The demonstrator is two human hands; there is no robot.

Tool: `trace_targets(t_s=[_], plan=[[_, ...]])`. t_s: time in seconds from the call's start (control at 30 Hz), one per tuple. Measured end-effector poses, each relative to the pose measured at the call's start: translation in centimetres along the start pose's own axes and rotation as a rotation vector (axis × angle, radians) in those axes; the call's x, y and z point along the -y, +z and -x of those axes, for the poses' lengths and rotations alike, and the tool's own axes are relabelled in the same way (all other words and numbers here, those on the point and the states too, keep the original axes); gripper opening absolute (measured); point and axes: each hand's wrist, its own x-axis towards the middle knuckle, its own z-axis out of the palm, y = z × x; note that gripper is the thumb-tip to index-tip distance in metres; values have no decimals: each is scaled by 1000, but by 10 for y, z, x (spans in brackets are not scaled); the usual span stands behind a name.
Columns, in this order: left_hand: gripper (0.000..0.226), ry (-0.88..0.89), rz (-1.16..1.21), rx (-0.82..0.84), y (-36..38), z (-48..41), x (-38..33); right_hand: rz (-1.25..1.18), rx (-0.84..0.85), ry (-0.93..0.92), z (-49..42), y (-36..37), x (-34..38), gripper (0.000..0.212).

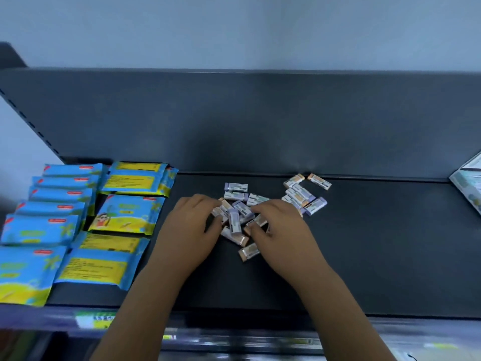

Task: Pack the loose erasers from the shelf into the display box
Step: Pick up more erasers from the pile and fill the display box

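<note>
Head view looks down on a dark grey metal shelf point(364, 256), with small rectangular erasers in pale purple and orange paper sleeves point(235, 222) scattered around the middle. Both hands are on the central heap. The left hand point(192, 225) has its fingers and thumb curled round erasers on the heap's left side, and the right hand point(278, 230) has its fingers hooked over the ones on the right. My guess is they're closing in from both sides so the whole bunch comes up in one scoop rather than one at a time.

A second little cluster of erasers point(302, 198) sits just beyond the right hand near the shelf's dark back panel point(234, 121), untouched, so it'll need its own trip.

A white printed cardboard box point(468, 186) pokes in at the far right edge, well apart from the heap. It's probably the display box, but it's too cut off to be sure. Blue and yellow foil packets point(125, 217) are stacked just beside the left hand, so the left wrist hasn't much room. Nothing stands between the heap and the box.
</note>
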Motion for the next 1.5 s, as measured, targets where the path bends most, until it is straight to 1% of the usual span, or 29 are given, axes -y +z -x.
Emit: trace_targets(t_s=[0.1, 0.17, 0.3, 0.37, 0.47, 0.6, 0.73, 0.9, 1.0, 1.1, 1.13, 1.2, 1.23, 1.3, 1.37, 1.43, 1.5], plan=[[27, -3, 15, -29, -2, -1, 11, 24, -17, -34, -2, 8, 11, 23], [33, 25, 30, -29, -2, -3, 16, 46, -62, -61, -5, 13, 16, 19], [49, 97, -3, 50, 0, -9, 21, 88, -80, -63, -16, 26, 22, 16], [52, 116, -3, 93, 0, -9, 21, 108, -78, -51, -21, 32, 23, 14], [44, 129, -26, 105, 1, -9, 27, 132, -59, -40, -28, 41, 28, 20], [29, 63, -21, 95, 2, -12, 33, 215, -67, 9, -38, 52, 31, 25], [26, 55, -21, 115, 1, -16, 34, 334, -117, 70, -45, 58, 32, 19], [15, 85, -69, 84, 4, -18, 34, 406, -44, 137, -52, 55, 38, 22], [18, 96, -99, 88, 4, -19, 35, 471, 11, 170, -57, 53, 43, 22], [27, 100, -106, 78, 5, -22, 35, 530, 30, 204, -61, 51, 46, 18], [25, 108, -119, 88, 5, -23, 35, 542, 29, 206, -62, 51, 46, 17], [20, 126, -154, 109, 6, -26, 36, 541, 20, 198, -63, 53, 44, 17], [22, 131, -160, 108, 5, -27, 36, 525, 3, 184, -63, 54, 42, 16], [26, 138, -132, 78, 3, -28, 36, 460, -83, 143, -62, 56, 36, 14], [22, 147, -65, 48, -3, -27, 34, 354, -174, 101, -60, 53, 31, 16], [19, 160, 0, 17, -9, -26, 31, 277, -182, 64, -58, 42, 27, 17], [23, 180, 32, -2, -14, -27, 27, 241, -141, 52, -54, 28, 19, 16]])
